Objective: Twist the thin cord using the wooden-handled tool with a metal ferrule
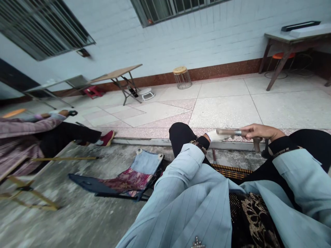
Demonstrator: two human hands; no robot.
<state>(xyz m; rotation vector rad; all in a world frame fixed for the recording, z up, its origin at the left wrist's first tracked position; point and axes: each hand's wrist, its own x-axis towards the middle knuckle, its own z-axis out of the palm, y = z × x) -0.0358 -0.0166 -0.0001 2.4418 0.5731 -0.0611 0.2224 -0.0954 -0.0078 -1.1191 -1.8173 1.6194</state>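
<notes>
White-tiled wall with barred windows borders a terrazzo floor in this view, which is tilted. A grey-topped counter stands at the far right and carries a white box and a flat black case. An orange stool stands beneath that counter. A wooden-topped folding counter stands at the far left of the wall, near a round wire stool.

We are seated on the concrete step below the floor edge, wearing a pale blue pinstriped jacket over black sleeves. Our hands are raised above our knees. Our right grip is clamped on a translucent brown tube with a metal collar, which lies level in front of us. Our left grip is covered in white material and sits at the tube's far end, touching it. We cannot tell whether this grip is closed, because the covering hides the fingers. A dark wooden piece hangs just below our right grip; its link to the tube cannot be told.

A folding stool with denim and floral fabric stands beside our left knee. A co-worker in a mauve striped top and red shoes sits at the left of the view, well apart from us.
</notes>
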